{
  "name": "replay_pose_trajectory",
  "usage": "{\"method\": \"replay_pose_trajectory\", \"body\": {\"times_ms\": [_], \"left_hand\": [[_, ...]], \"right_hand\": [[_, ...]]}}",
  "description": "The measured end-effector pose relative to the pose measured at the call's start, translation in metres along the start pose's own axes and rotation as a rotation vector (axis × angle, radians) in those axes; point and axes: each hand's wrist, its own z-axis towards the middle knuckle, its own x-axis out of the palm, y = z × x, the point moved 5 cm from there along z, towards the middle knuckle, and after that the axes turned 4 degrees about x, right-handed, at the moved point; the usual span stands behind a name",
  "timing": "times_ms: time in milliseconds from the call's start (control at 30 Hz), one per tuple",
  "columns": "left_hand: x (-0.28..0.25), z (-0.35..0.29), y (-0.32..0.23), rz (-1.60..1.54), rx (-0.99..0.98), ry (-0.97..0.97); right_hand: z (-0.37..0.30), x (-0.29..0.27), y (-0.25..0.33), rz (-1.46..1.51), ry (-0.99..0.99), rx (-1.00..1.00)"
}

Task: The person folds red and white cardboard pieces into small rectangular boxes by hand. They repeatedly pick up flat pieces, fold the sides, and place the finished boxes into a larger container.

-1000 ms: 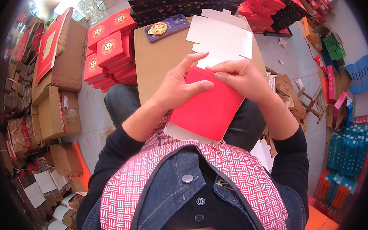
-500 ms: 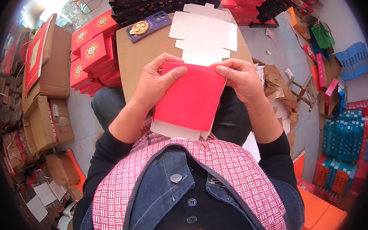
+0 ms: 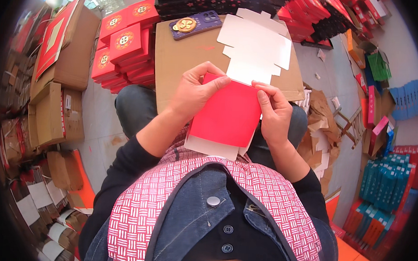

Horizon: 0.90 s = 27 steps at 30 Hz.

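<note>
A red box blank (image 3: 226, 117) lies over my lap, its red panel facing up and pale flaps showing at the near end. Its white part (image 3: 256, 41), with cut tabs, stretches away from me over a cardboard surface. At the panel's far left corner, my left hand (image 3: 192, 93) pinches the edge between thumb and fingers. My right hand (image 3: 276, 115) is closed at the far right corner, thumb against the bent fingertips on the edge. The fold line runs between the two hands.
A flat cardboard carton (image 3: 174, 63) serves as the work surface, with a purple phone (image 3: 202, 25) on it. Stacked red boxes (image 3: 129, 43) stand left, dark patterned boxes (image 3: 214, 5) behind. Crumpled brown paper (image 3: 318, 116) lies right, near teal packages (image 3: 386, 182).
The scene has shifted rightward in the picture as my view turned. My right hand's fingers have bent down more at the panel's right corner; the left keeps its pinch.
</note>
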Motion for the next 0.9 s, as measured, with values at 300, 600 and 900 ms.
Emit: {"method": "replay_pose_trajectory", "body": {"times_ms": [300, 600, 900], "left_hand": [[-0.028, 0.011, -0.003, -0.044, -0.048, -0.049], [-0.02, 0.039, 0.018, 0.01, -0.22, 0.079], [-0.054, 0.033, 0.058, -0.151, -0.581, -0.068]], "right_hand": [[0.007, -0.005, -0.017, -0.01, 0.392, 0.271], [0.008, -0.19, 0.008, 0.142, -0.33, 0.087], [-0.018, -0.344, -0.322, -0.284, -0.632, 0.634]]}}
